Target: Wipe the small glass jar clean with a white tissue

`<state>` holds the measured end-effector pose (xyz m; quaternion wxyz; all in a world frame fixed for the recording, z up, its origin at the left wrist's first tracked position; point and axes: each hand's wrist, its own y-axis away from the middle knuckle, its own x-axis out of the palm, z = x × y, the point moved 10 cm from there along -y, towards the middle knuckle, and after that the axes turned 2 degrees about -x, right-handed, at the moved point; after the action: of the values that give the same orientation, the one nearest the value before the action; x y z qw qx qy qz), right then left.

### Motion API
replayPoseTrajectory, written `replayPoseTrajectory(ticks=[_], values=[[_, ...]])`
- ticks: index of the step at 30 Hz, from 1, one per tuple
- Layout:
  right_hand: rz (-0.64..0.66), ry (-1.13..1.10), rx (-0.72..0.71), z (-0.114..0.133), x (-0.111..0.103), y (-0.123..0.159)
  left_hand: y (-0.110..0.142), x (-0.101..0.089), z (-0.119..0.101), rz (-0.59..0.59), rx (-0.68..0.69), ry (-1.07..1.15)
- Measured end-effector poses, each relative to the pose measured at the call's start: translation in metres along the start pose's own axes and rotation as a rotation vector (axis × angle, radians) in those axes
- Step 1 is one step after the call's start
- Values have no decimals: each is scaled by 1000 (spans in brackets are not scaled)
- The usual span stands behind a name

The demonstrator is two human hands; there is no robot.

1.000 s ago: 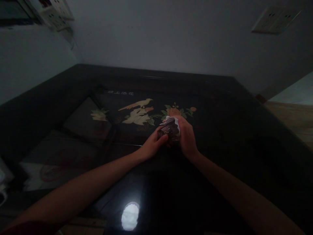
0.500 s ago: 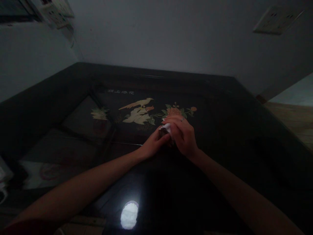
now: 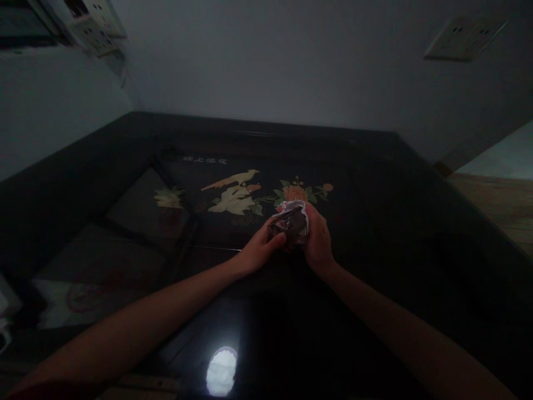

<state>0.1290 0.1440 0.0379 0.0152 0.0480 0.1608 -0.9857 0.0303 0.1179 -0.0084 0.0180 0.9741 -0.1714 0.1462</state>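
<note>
Just above the dark glossy tabletop [image 3: 353,311], my two hands meet around a small dark, shiny object [image 3: 295,225]. Its exact kind is hard to make out in the dim light. My left hand [image 3: 259,248] grips its left side, thumb across the front. Along the object's top and right edge runs a thin white cloth or tissue [image 3: 306,208]. My right hand [image 3: 320,238] is closed on that cloth and presses it against the object's right side; most of its fingers are hidden behind.
A bird-and-flower inlay [image 3: 233,197] decorates the tabletop beyond my hands. The wall [image 3: 266,66] rises behind the table's far edge. Wall sockets [image 3: 464,39] are at upper right, more sockets [image 3: 95,33] at upper left. A white item [image 3: 6,305] stands at the left edge.
My right hand has shifted from over the top of the object to its right side, with its fingers now behind. More of the dark object and the white edging shows.
</note>
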Motion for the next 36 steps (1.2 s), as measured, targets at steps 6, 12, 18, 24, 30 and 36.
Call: replayPoseTrajectory(ticks=[6, 12, 18, 24, 30, 36], values=[[170, 231, -398, 54, 13, 7, 2, 0, -2, -25, -11, -50], [320, 525, -661, 74, 31, 21, 2, -6, -6, -108, -13, -186], [245, 332, -546, 64, 21, 11, 2, -9, -1, -109, -34, -120], [80, 49, -155, 19, 5, -4, 0, -4, 5, -56, -37, -13], [11, 21, 39, -9, -1, -3, 0, -2, -1, -27, 1, -3], [207, 240, -405, 52, 15, 3, -1, -2, 2, -34, -11, -11]])
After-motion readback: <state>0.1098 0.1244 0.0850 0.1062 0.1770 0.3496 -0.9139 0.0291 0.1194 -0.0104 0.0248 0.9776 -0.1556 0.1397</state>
